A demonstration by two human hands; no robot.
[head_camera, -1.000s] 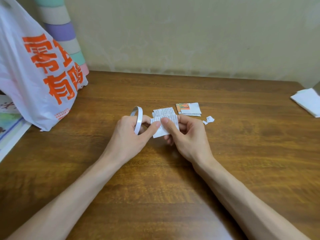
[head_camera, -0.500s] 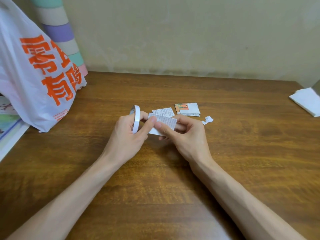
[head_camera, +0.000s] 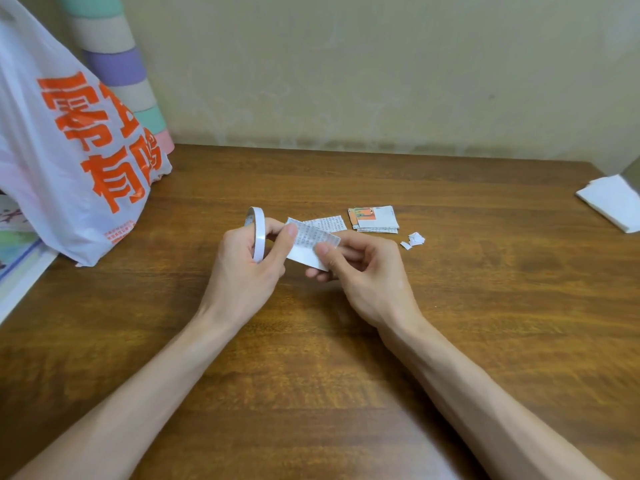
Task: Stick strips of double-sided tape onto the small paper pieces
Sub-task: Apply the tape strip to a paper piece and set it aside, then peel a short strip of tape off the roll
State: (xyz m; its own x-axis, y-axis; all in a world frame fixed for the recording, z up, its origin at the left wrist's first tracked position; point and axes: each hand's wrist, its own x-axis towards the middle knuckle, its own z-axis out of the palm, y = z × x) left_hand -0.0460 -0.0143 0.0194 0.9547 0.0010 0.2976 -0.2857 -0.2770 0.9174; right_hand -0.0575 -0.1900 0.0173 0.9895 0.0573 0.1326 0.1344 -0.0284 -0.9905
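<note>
Just above the middle of the frame, the left hand (head_camera: 242,268) gripped a thin white tape roll (head_camera: 258,233) held on edge, its fingers curled round it and its thumb pressed on the left end of a small printed paper piece (head_camera: 310,245). The right hand (head_camera: 372,275) pinched the right end of that piece between thumb and curled fingers, holding it tilted just above the desk (head_camera: 485,323). Whether tape lay on it could not be told. Behind it a second piece (head_camera: 329,223) lay flat, and right of that a stack of pieces (head_camera: 375,218) topped with an orange picture. White scraps (head_camera: 414,239) lay near the stack's lower right. A white plastic bag (head_camera: 52,168) with orange characters stood at the upper left, a striped roll (head_camera: 117,64) behind it. A folded sheet (head_camera: 613,202) lay at the right edge.
</note>
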